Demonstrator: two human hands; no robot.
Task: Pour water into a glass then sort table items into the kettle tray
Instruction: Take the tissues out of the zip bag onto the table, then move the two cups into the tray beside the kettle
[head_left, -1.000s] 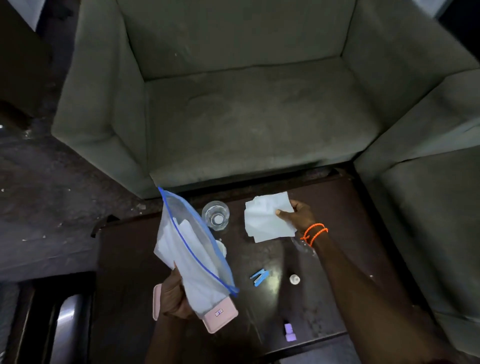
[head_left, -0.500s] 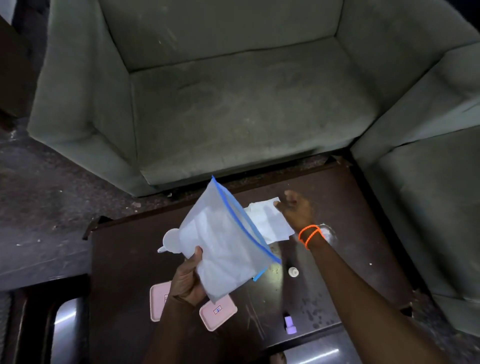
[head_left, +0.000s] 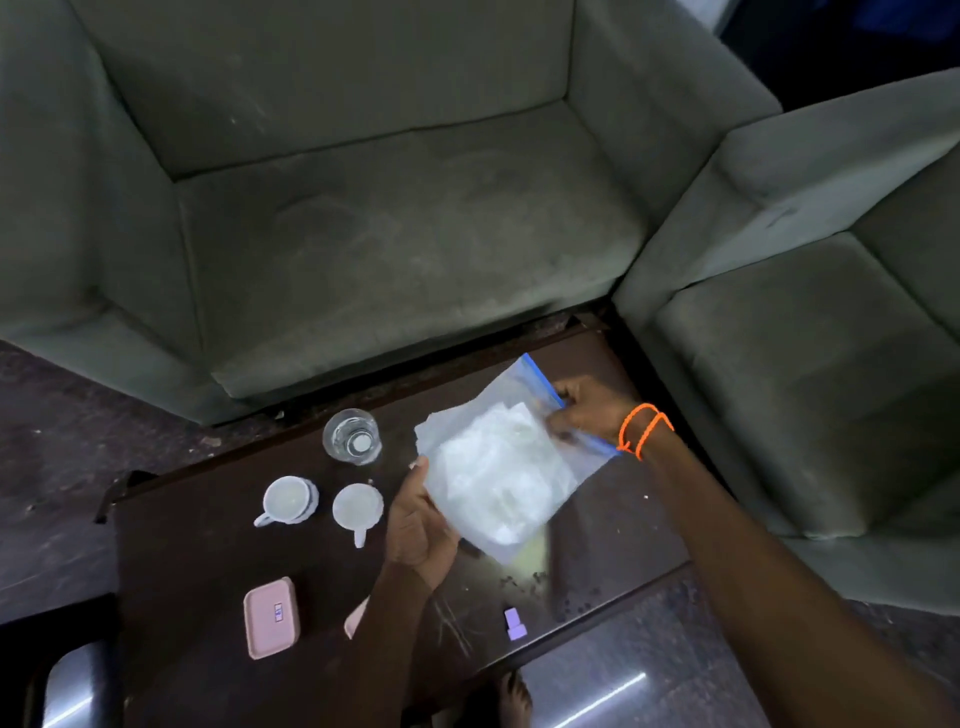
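A clear zip bag (head_left: 506, 467) with a blue seal strip holds white paper napkins and hangs over the dark table (head_left: 197, 561). My left hand (head_left: 418, 525) grips the bag's lower left corner. My right hand (head_left: 589, 410), with orange bands at the wrist, pinches the bag's blue mouth edge at the far right. A glass of water (head_left: 351, 435) stands on the table to the bag's left. Two white cups (head_left: 287, 501) (head_left: 358, 509) sit in front of the glass. No kettle tray shows in this view.
A pink case (head_left: 271, 617) lies near the table's front left; another pink piece peeks out beside my left forearm. A small purple block (head_left: 515, 623) lies near the front edge. Grey-green sofas (head_left: 395, 218) close in behind and to the right.
The white napkin that my right hand held is now inside the bag. The bag has swung right and flattened, and my right hand has moved to its blue edge. The cups are now uncovered.
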